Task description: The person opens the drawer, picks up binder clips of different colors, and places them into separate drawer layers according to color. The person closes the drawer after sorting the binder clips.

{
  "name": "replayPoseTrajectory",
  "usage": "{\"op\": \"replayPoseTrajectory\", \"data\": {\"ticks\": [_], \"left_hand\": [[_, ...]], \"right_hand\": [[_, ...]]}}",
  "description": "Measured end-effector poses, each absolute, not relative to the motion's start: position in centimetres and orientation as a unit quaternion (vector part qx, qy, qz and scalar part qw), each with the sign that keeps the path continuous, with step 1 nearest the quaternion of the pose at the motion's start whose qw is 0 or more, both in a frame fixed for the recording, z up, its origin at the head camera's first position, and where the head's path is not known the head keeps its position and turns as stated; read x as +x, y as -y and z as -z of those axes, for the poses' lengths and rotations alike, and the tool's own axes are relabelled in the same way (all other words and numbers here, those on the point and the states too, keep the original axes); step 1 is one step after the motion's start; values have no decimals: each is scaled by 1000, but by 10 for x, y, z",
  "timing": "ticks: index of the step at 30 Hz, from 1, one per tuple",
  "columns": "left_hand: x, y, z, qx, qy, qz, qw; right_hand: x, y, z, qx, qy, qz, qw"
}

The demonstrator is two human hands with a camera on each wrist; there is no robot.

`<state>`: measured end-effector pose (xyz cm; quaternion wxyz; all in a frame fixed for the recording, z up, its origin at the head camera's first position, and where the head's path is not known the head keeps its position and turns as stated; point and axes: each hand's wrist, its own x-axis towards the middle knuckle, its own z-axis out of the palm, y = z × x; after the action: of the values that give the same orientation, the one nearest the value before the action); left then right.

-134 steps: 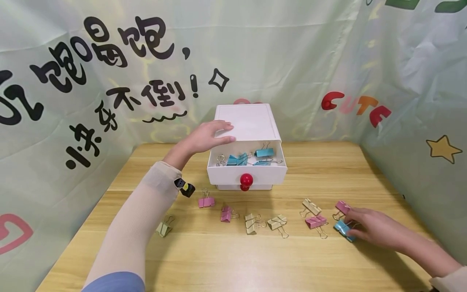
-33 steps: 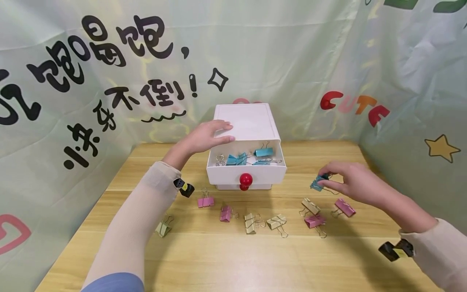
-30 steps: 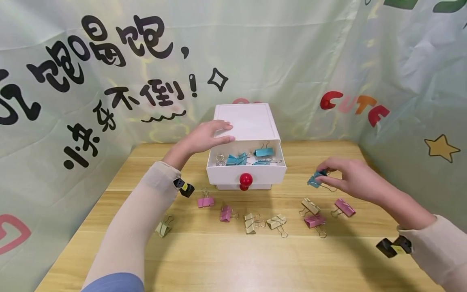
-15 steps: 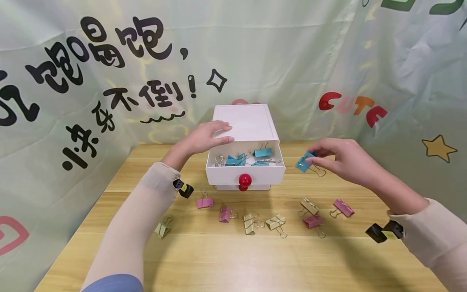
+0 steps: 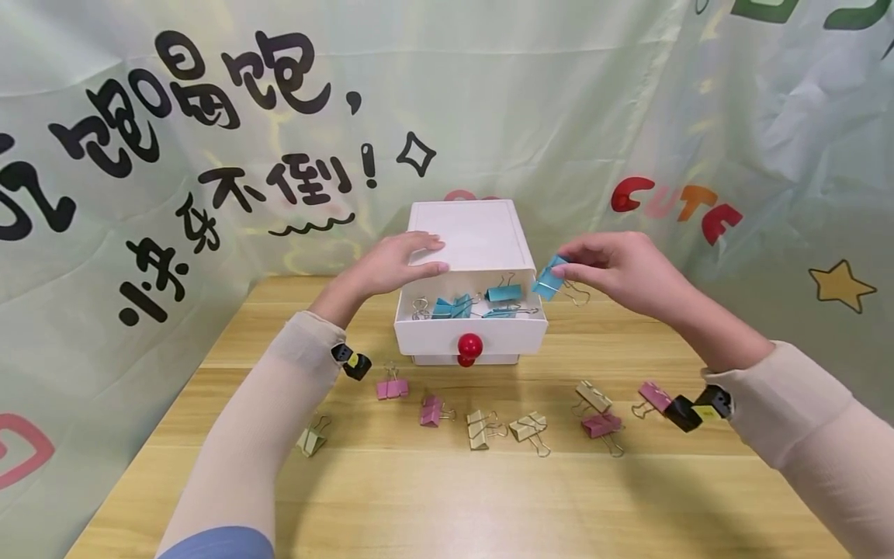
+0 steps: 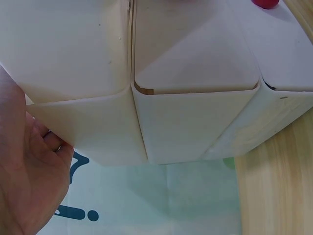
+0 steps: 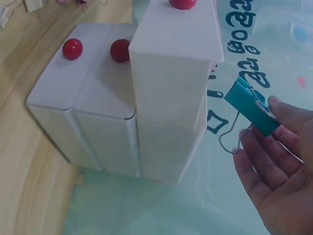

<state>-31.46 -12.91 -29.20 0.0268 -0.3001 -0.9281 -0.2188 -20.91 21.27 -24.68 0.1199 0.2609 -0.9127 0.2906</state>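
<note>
My right hand pinches a blue binder clip between thumb and fingers, just off the right edge of the open top drawer. In the right wrist view the same binder clip hangs tilted, its wire handles loose, beside the white drawer unit. Several blue binder clips lie inside the pulled-out drawer, along with silvery wire handles at its left. My left hand rests on the top left edge of the drawer unit; the left wrist view shows its fingers against the casing, partly hidden.
Across the wooden table lie pink binder clips and cream binder clips, several in all. Red ball knobs stick out from the drawer fronts. A printed cloth hangs behind and at both sides.
My right hand picked up the blue binder clip from the table's right side and carried it left and upward to the drawer's edge. My left hand has stayed in place.
</note>
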Motion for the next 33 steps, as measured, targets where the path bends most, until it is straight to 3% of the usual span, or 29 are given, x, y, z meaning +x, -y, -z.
{"op": "replayPoseTrajectory", "data": {"ticks": [8, 21, 33], "left_hand": [[-317, 130, 293, -303, 927, 219, 26], [-317, 129, 294, -303, 926, 224, 26], [-318, 129, 294, -310, 924, 222, 30]], "right_hand": [[-225, -183, 249, 252, 916, -303, 75], [-239, -150, 259, 270, 924, -267, 47], [-237, -149, 267, 305, 925, -192, 121]]}}
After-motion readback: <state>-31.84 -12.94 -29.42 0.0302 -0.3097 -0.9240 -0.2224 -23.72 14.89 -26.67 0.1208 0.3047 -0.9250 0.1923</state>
